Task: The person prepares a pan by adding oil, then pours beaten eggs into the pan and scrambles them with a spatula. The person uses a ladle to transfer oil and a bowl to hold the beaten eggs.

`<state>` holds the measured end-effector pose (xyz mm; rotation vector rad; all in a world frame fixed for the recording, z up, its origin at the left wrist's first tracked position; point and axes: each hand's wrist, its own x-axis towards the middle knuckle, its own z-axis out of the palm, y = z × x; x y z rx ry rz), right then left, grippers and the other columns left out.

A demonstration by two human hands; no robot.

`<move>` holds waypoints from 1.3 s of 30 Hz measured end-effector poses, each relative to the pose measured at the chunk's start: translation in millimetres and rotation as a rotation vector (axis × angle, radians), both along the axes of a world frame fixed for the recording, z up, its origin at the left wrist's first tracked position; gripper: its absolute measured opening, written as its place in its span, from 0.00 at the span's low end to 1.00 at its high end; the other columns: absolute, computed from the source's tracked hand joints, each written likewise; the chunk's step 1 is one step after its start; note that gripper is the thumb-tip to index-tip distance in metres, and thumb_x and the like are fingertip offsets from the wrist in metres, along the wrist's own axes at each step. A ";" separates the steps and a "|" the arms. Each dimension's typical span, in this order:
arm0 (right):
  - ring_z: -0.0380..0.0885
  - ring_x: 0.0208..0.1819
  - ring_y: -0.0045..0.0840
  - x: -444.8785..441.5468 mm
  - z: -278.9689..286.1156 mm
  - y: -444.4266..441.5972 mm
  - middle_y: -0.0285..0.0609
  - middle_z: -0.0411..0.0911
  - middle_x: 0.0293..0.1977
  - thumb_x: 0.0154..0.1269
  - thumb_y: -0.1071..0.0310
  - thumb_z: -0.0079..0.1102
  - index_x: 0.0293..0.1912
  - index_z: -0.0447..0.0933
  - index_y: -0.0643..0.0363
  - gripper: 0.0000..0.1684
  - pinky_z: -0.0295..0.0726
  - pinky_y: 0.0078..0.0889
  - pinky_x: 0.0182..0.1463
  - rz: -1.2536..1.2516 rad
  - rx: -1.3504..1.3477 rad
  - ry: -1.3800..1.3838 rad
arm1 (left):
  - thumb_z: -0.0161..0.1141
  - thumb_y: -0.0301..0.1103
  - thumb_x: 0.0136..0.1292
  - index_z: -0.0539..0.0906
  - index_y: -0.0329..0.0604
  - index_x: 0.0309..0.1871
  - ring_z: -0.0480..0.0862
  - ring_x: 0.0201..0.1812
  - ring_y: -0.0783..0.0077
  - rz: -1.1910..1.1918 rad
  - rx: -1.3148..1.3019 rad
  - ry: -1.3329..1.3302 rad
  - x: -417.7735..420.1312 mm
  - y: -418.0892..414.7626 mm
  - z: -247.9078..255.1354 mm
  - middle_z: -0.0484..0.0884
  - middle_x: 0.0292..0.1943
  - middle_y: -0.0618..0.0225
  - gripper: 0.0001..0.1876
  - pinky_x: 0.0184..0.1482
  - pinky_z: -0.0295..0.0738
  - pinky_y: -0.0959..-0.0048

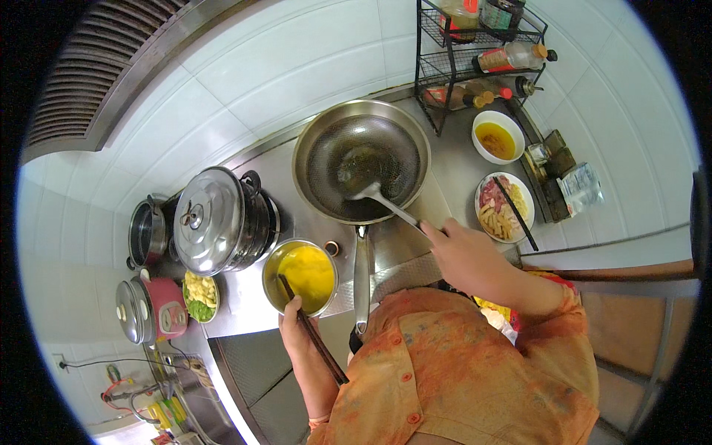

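Note:
My right hand (467, 255) grips the handle of a metal spatula (389, 204), its blade resting inside a wok (361, 146) with a honeycomb-textured surface. A little shiny oil pools at the wok's bottom, and its long metal handle (361, 278) points towards me. In my left hand (297, 328) is a steel bowl (267, 278), held by its near rim. Yellow beaten egg (308, 272) fills much of it. Dark chopsticks (320, 345) lean out over the rim beside my thumb.
Left of the wok stands a lidded steel pot (207, 219), near a pink rice cooker (167, 308) and a plate of cut vegetables (200, 295). On the right are a white bowl of yellow-brown liquid (497, 140), a plate of sliced meat (498, 203) and a wire rack of bottles (451, 75).

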<state>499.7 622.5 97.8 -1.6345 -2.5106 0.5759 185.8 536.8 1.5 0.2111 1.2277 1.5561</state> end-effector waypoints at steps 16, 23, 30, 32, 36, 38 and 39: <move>0.78 0.34 0.42 -3.8 -30.7 17.6 0.47 0.73 0.37 0.66 0.68 0.55 0.62 0.69 0.57 0.25 0.78 0.43 0.34 -0.055 0.201 0.072 | 0.54 0.29 0.62 0.65 0.33 0.66 0.78 0.60 0.53 0.003 -0.027 0.010 -1.0 6.1 -2.6 0.75 0.60 0.53 0.28 0.60 0.78 0.53; 0.80 0.39 0.40 12.3 -78.2 75.0 0.45 0.76 0.41 0.64 0.69 0.55 0.62 0.73 0.49 0.25 0.80 0.43 0.38 0.021 0.259 0.106 | 0.55 0.29 0.62 0.65 0.33 0.66 0.78 0.60 0.54 -0.003 -0.004 0.016 -0.6 8.5 2.7 0.75 0.60 0.54 0.28 0.61 0.77 0.53; 0.80 0.38 0.38 93.1 -11.3 79.6 0.41 0.77 0.40 0.59 0.69 0.58 0.58 0.78 0.43 0.25 0.79 0.40 0.40 0.078 0.259 -0.140 | 0.55 0.29 0.62 0.66 0.33 0.66 0.78 0.60 0.55 0.034 -0.065 0.023 6.0 6.0 -1.0 0.75 0.60 0.54 0.28 0.61 0.78 0.54; 0.80 0.39 0.38 101.8 11.7 80.4 0.41 0.77 0.40 0.58 0.69 0.59 0.56 0.79 0.44 0.24 0.79 0.40 0.39 0.094 0.292 -0.229 | 0.55 0.29 0.62 0.66 0.33 0.66 0.79 0.60 0.55 0.039 -0.099 0.037 8.7 5.5 1.9 0.75 0.60 0.54 0.28 0.60 0.78 0.54; 0.81 0.39 0.36 104.5 44.5 79.6 0.42 0.77 0.39 0.54 0.68 0.61 0.54 0.81 0.47 0.24 0.80 0.39 0.38 0.071 0.364 -0.346 | 0.58 0.27 0.59 0.68 0.33 0.64 0.79 0.56 0.61 0.033 -0.045 -0.033 12.5 9.3 6.4 0.77 0.55 0.58 0.28 0.59 0.73 0.63; 0.81 0.38 0.36 100.3 52.0 78.1 0.42 0.77 0.38 0.54 0.68 0.62 0.54 0.81 0.47 0.24 0.79 0.39 0.37 0.071 0.381 -0.352 | 0.58 0.27 0.59 0.69 0.33 0.64 0.79 0.56 0.61 0.021 -0.033 -0.035 11.7 9.0 6.4 0.77 0.55 0.58 0.28 0.59 0.73 0.63; 0.81 0.37 0.36 97.1 54.5 74.7 0.42 0.77 0.38 0.54 0.68 0.62 0.53 0.81 0.48 0.23 0.79 0.38 0.37 0.074 0.375 -0.360 | 0.58 0.28 0.60 0.68 0.33 0.64 0.80 0.56 0.60 0.011 -0.031 -0.011 10.1 8.8 4.8 0.77 0.55 0.57 0.27 0.59 0.75 0.61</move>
